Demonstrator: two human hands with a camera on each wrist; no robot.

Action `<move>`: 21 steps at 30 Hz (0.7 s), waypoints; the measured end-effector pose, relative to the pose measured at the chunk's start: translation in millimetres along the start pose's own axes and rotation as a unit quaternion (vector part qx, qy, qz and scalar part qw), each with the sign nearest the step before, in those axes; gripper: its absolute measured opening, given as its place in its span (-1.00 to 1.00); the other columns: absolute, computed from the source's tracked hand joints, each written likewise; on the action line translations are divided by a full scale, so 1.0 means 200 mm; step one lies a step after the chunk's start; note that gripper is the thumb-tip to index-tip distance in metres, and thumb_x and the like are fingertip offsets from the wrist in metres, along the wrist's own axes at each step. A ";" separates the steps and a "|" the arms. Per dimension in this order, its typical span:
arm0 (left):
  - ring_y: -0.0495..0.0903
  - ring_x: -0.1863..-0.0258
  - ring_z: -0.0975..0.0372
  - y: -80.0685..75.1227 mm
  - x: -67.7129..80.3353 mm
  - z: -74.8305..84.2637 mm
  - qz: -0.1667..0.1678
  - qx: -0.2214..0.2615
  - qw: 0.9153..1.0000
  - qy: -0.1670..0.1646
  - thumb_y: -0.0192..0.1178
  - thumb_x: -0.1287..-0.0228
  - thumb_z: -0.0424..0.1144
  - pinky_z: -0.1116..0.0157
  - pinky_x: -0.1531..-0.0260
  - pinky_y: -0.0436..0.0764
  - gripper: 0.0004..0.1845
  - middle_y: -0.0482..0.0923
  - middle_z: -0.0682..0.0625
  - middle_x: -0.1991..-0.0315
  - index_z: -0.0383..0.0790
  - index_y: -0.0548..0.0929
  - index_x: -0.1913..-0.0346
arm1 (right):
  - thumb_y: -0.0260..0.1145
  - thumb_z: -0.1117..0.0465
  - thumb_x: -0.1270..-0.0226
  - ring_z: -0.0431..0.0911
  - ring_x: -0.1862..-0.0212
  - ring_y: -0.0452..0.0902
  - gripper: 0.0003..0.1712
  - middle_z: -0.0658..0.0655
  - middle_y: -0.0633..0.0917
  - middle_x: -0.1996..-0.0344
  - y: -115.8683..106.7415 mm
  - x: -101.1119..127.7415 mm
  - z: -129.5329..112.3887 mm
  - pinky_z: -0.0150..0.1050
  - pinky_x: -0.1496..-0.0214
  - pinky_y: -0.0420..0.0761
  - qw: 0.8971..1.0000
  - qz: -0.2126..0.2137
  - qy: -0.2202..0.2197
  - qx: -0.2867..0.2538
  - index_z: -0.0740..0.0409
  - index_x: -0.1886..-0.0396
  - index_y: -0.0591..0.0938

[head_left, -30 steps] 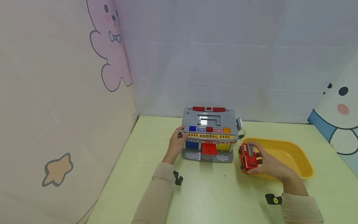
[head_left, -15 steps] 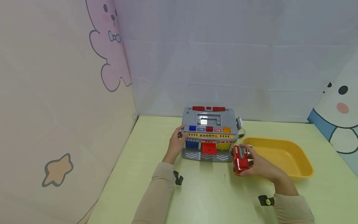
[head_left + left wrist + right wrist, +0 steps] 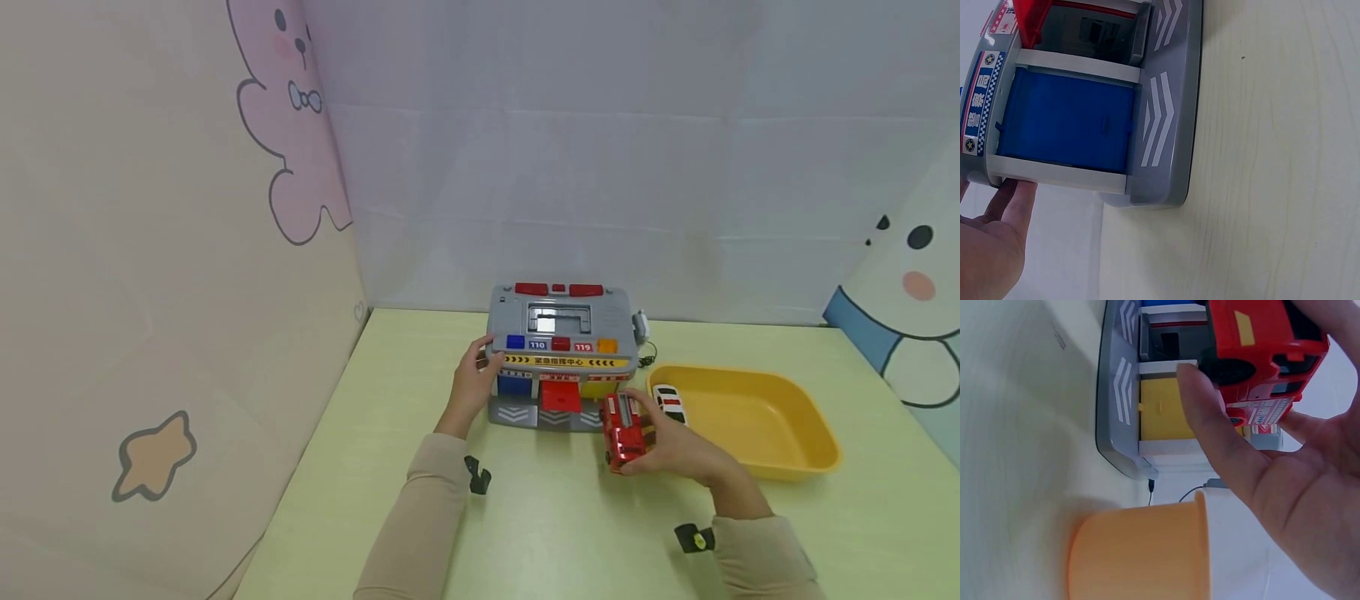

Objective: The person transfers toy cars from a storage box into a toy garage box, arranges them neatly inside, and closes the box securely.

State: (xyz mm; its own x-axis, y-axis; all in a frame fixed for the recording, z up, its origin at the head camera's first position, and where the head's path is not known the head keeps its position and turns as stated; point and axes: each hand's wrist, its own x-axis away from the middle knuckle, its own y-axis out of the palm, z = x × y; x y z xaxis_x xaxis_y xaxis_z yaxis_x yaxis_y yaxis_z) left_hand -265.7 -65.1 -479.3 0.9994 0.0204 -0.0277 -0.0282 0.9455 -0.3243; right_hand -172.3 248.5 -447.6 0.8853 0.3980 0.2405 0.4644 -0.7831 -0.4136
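A grey toy garage (image 3: 558, 358) stands toward the back of the table, with blue, red and yellow doors in its front. Its middle red door (image 3: 561, 397) is raised outward; the blue door (image 3: 1069, 119) and the yellow door (image 3: 1163, 409) are down. My left hand (image 3: 474, 385) holds the garage's left front corner, thumb at the front and fingers along the side. In my right hand (image 3: 678, 448) is a red toy fire truck (image 3: 624, 432), gripped between thumb and fingers. The truck is in front of the garage's right side, overlapping the ramp in the head view.
To the right, a yellow tray (image 3: 750, 417) holds a white toy car (image 3: 670, 403) at its left end. A grey piece with a thin black cable (image 3: 648, 358) sits at the garage's right side. A curtain (image 3: 585, 167) hangs behind the table.
My right hand has carried the fire truck left, from the tray's edge to the front of the garage. The white car in the tray has come into sight. My left hand stays put.
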 end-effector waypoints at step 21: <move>0.43 -0.19 -0.01 0.00 0.00 0.01 -0.002 0.002 1.000 0.002 0.10 -0.45 0.00 0.00 -0.11 0.47 -0.48 0.42 -0.17 -0.24 0.00 0.36 -0.40 | 0.64 0.21 0.09 0.15 -0.04 0.43 0.33 0.38 0.31 -0.24 0.15 -0.13 0.02 0.01 -0.01 0.55 0.999 0.013 0.045 0.008 -0.01 -0.54 -0.07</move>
State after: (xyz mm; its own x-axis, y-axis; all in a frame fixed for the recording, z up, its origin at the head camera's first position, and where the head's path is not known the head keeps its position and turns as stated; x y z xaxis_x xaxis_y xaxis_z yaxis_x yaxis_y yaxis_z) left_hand -265.5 -65.0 -478.1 0.9994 0.0161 -0.0307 -0.0251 0.9470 -0.3203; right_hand -182.0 217.2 -470.3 0.8916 0.3327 0.3071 0.4424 -0.7844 -0.4347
